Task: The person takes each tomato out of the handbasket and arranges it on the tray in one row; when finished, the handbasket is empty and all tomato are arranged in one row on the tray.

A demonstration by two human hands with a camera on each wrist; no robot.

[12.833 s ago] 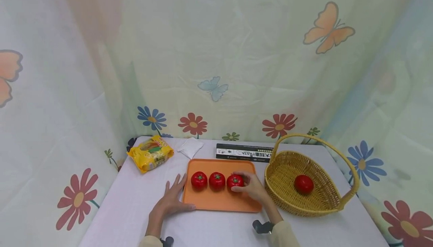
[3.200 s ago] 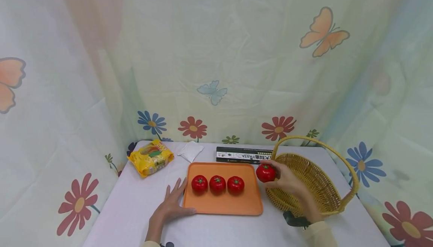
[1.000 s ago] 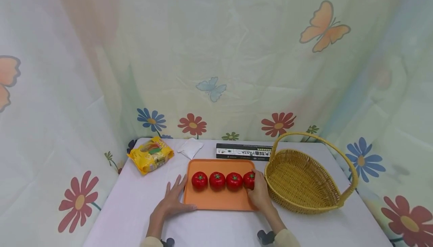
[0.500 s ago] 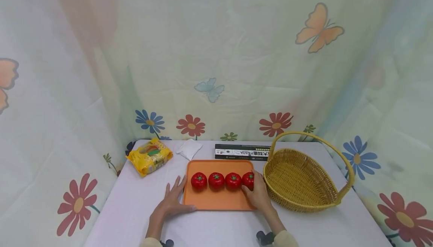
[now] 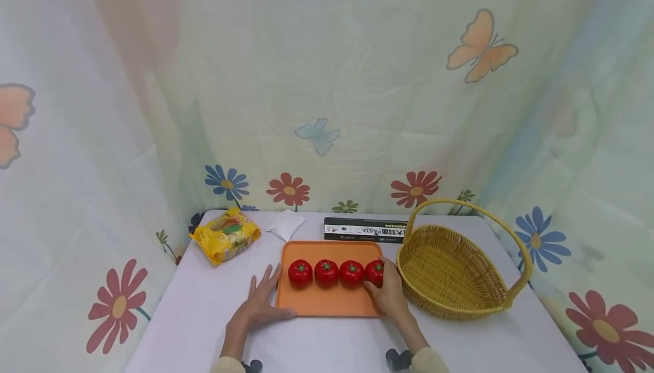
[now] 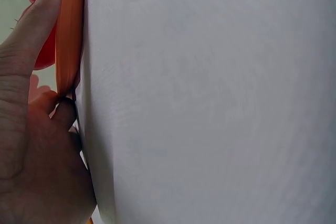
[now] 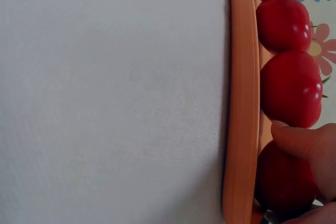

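Note:
Several red tomatoes with green tops stand in a row on an orange tray (image 5: pixel 332 305). At the right end of that row, my right hand (image 5: pixel 392 292) holds the last tomato (image 5: pixel 374 272), fingers behind it and thumb at its front left. The right wrist view shows the thumb (image 7: pixel 296 139) against this tomato (image 7: pixel 283 177), close beside its neighbour (image 7: pixel 291 88). My left hand (image 5: pixel 258 303) rests with spread fingers along the tray's left edge, its thumb at the front left corner. In the left wrist view, the thumb (image 6: pixel 37 30) lies by the tray's rim (image 6: pixel 70 30).
A yellow wicker basket (image 5: pixel 434 307) with a tall handle stands right of the tray. Behind the tray lie a black and white pasta box (image 5: pixel 364 229), a white packet (image 5: pixel 286 224) and a yellow snack bag (image 5: pixel 227 235). A white cloth (image 5: pixel 327 344) covers the table.
The tomato that lay in the basket was lifted out by the right hand and now sits at the row's right end. Over the last second the hands barely move.

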